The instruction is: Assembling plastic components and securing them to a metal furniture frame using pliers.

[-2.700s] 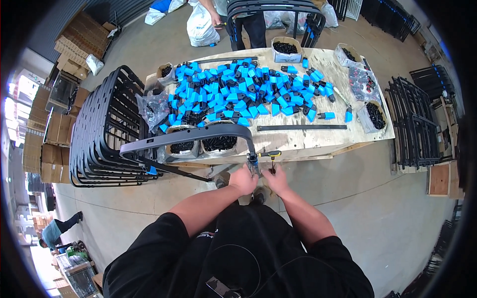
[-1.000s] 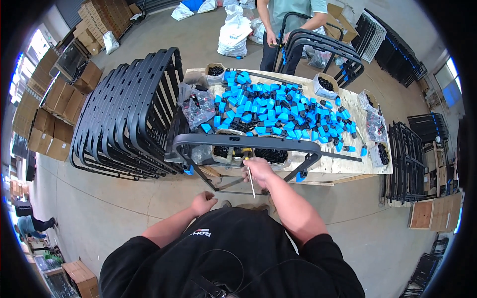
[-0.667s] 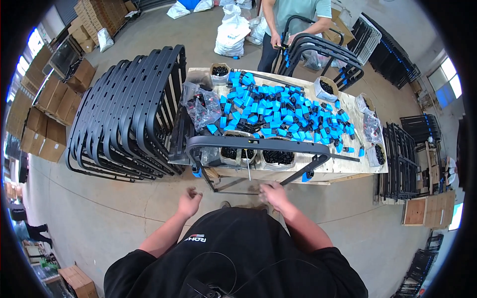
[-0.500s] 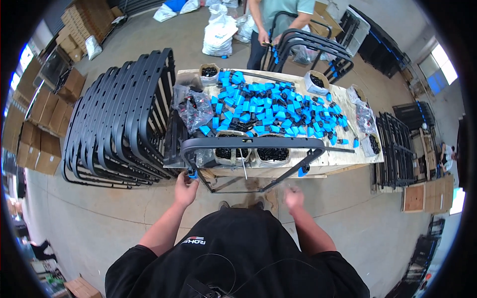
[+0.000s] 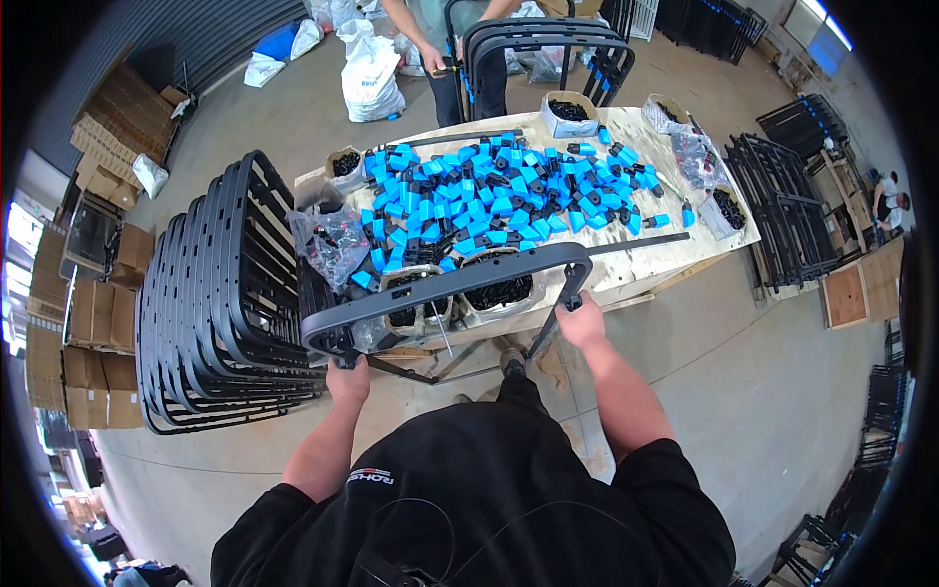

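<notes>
A black, rounded metal frame (image 5: 445, 285) stands at the front edge of the worktable (image 5: 618, 266), its top bar slanting up toward the right. My left hand (image 5: 348, 383) is closed around its left end, the fingers partly hidden. Around the right leg, just under the top corner, my right hand (image 5: 582, 321) is closed too. Behind the frame, a heap of blue-and-black plastic end pieces (image 5: 479, 201) covers much of the table. A box of small black parts (image 5: 499, 311) sits just beyond the top bar, with a thin metal rod (image 5: 444, 331) beside it.
Many similar frames (image 5: 210, 284) stand in a row to the left. Across the table, a person's hand (image 5: 433, 61) is at another group of frames (image 5: 548, 44). Cardboard boxes (image 5: 93, 342) line the far left; black racks (image 5: 787, 215) stand at the right.
My right hand has come up from open space onto the frame's right leg. The frame now slants, its right side higher. My view has turned and shifted.
</notes>
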The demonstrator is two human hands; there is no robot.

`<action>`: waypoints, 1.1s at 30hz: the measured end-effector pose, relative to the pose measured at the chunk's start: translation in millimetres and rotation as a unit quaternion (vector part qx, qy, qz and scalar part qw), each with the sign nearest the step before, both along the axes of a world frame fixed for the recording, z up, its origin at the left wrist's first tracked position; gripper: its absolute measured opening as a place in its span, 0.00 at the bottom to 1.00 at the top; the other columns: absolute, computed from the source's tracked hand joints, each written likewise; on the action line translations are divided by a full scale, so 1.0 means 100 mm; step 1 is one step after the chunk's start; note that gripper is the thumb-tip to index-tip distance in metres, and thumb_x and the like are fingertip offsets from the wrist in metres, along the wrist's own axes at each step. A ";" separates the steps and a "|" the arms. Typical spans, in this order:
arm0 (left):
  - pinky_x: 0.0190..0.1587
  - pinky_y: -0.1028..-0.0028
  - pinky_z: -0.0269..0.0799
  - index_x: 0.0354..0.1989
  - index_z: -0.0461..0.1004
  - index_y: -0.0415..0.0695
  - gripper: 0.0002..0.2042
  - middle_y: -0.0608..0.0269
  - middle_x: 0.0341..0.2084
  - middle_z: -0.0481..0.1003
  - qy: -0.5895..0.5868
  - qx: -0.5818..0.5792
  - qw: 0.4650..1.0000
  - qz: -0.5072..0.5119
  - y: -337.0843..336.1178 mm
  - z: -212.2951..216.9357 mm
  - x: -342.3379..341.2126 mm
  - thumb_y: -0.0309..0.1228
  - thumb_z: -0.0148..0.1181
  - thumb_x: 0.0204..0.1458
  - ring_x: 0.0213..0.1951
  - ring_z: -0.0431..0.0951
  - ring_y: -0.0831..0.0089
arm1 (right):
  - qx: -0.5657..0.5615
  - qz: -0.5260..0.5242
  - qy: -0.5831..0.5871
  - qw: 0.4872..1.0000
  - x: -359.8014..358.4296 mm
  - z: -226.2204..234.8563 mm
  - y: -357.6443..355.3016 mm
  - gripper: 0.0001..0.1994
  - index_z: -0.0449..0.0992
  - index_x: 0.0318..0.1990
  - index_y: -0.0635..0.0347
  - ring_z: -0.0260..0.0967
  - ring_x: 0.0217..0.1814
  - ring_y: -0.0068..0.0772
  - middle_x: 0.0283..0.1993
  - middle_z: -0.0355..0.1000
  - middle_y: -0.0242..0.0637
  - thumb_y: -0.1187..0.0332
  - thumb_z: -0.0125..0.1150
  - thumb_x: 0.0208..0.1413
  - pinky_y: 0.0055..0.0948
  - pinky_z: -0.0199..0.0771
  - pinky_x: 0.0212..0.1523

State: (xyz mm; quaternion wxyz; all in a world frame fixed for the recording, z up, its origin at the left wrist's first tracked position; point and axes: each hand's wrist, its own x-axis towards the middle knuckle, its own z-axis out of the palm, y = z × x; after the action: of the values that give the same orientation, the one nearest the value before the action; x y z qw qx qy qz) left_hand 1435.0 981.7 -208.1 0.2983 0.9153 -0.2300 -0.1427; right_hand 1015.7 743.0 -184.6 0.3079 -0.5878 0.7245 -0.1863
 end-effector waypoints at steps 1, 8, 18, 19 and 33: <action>0.52 0.60 0.74 0.51 0.73 0.29 0.30 0.36 0.41 0.80 0.004 0.020 1.000 -0.014 -0.05 0.07 -0.05 0.42 0.69 0.47 0.47 0.81 0.48 | 0.060 0.086 0.071 0.992 -0.14 0.04 -0.07 0.19 0.77 0.37 0.67 0.79 0.42 0.52 0.36 0.79 0.52 0.55 0.66 0.54 0.43 0.77 0.45; 0.46 0.60 0.78 0.44 0.77 0.30 0.29 0.38 0.37 0.81 0.122 0.166 0.977 -0.063 -0.02 0.16 0.19 0.44 0.71 0.42 0.43 0.83 0.49 | 0.277 0.187 0.023 0.942 -0.11 0.64 -0.19 0.18 0.77 0.31 0.66 0.73 0.20 0.37 0.26 0.76 0.45 0.56 0.67 0.53 0.35 0.74 0.27; 0.18 0.73 0.59 0.29 0.74 0.45 0.07 0.67 0.18 0.69 0.450 -0.004 0.892 0.046 0.24 -0.18 0.33 0.32 0.65 0.53 0.16 0.65 0.76 | 0.317 -0.023 -0.530 0.786 -0.22 0.19 -0.01 0.12 0.70 0.37 0.56 0.59 0.20 0.19 0.25 0.64 0.27 0.66 0.70 0.56 0.22 0.54 0.17; 0.18 0.73 0.59 0.29 0.74 0.45 0.07 0.67 0.18 0.69 0.452 -0.004 0.891 0.044 0.15 0.00 0.31 0.32 0.65 0.53 0.16 0.65 0.76 | 0.337 -0.035 -0.499 0.798 -0.26 0.18 -0.02 0.12 0.69 0.36 0.55 0.58 0.20 0.18 0.25 0.64 0.26 0.66 0.70 0.56 0.22 0.54 0.17; 0.15 0.76 0.49 0.39 0.71 0.49 0.11 0.69 0.18 0.64 0.498 0.091 0.856 0.101 0.01 0.71 0.17 0.41 0.63 0.58 0.13 0.55 0.80 | 0.408 -0.100 -0.400 0.815 -0.20 0.69 -0.10 0.16 0.68 0.33 0.53 0.55 0.18 0.18 0.23 0.61 0.27 0.61 0.73 0.53 0.20 0.50 0.14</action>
State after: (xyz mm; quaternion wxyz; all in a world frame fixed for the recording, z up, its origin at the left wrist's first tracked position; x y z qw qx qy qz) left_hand 1452.2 982.8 -137.2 0.3014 0.7632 0.0573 -0.5687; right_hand 995.8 732.8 -115.9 0.7613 -0.2066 0.6023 -0.1222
